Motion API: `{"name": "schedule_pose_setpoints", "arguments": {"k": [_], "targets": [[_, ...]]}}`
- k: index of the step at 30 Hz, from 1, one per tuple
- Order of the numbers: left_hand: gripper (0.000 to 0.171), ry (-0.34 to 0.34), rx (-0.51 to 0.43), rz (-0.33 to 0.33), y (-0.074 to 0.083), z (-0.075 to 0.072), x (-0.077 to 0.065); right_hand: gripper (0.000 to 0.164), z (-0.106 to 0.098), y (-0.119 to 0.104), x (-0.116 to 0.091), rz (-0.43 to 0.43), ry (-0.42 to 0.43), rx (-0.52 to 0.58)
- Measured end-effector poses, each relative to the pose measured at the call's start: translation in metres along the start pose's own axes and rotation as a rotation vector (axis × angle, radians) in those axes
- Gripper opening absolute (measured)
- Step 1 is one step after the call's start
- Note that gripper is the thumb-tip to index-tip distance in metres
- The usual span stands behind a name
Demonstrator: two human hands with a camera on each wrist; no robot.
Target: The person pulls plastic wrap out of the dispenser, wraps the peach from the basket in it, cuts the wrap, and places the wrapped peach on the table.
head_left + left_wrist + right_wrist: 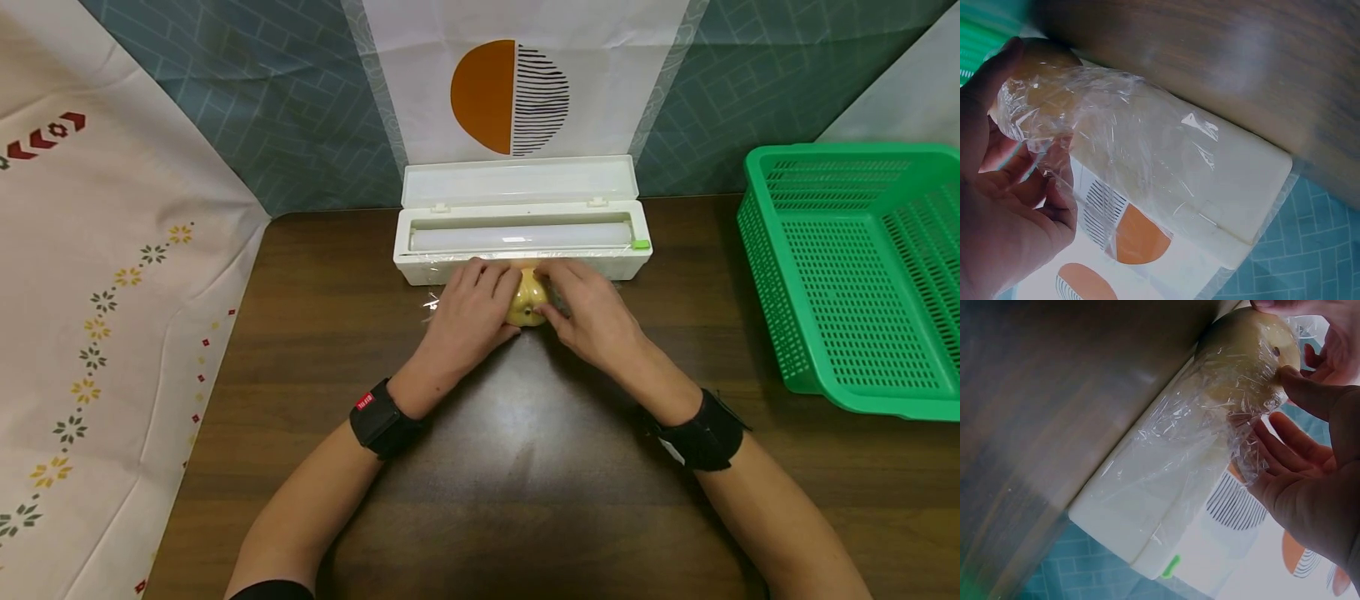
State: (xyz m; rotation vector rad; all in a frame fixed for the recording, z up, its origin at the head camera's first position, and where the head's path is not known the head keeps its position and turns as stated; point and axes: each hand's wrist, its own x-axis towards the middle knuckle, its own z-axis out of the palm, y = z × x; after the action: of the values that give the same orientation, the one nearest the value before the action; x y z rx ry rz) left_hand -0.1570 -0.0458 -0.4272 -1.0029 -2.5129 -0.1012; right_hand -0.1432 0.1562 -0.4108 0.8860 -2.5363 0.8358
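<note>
A rounded yellow fruit, pear-like with a dark spot at its end (528,304), is held between both hands at the front of a white cling film dispenser (525,213). Clear cling film (1119,103) stretches from the dispenser and lies wrinkled over the fruit. My left hand (472,310) grips the fruit's left side, its thumb low on it and its fingers at the film. From the other side my right hand (592,312) holds the fruit, thumb near the dark spot. In the right wrist view its curled fingers (1291,450) gather film behind the fruit.
The dispenser's lid (517,183) stands raised, showing the film roll (517,237) and a green slider (640,244). A green plastic basket (802,333) stands at the right on the brown wooden table (525,517). Patterned cloth (112,333) hangs at the left.
</note>
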Motion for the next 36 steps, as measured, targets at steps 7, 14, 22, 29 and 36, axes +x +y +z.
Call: {"name": "schedule_pose_setpoints", "arguments": {"k": [7,14,22,29,36], "targets": [[0.071,0.001,-0.066,0.009,-0.003,-0.001,0.0,0.035,0.001,0.001,0.0,-0.003,-0.001,-0.004],[0.077,-0.022,-0.157,0.013,-0.009,-0.001,0.0,0.035,0.003,0.002,0.0,0.008,-0.012,-0.013],[0.076,-0.014,-0.2,0.005,-0.012,0.0,0.0,0.032,0.002,0.002,0.0,0.027,-0.024,-0.014],[0.072,-0.023,-0.215,0.002,-0.016,-0.002,-0.002,0.031,0.004,0.002,0.0,0.026,-0.036,-0.031],[0.072,-0.029,-0.203,0.005,-0.017,-0.002,-0.001,0.027,0.004,0.003,0.0,-0.002,-0.024,-0.037]]}}
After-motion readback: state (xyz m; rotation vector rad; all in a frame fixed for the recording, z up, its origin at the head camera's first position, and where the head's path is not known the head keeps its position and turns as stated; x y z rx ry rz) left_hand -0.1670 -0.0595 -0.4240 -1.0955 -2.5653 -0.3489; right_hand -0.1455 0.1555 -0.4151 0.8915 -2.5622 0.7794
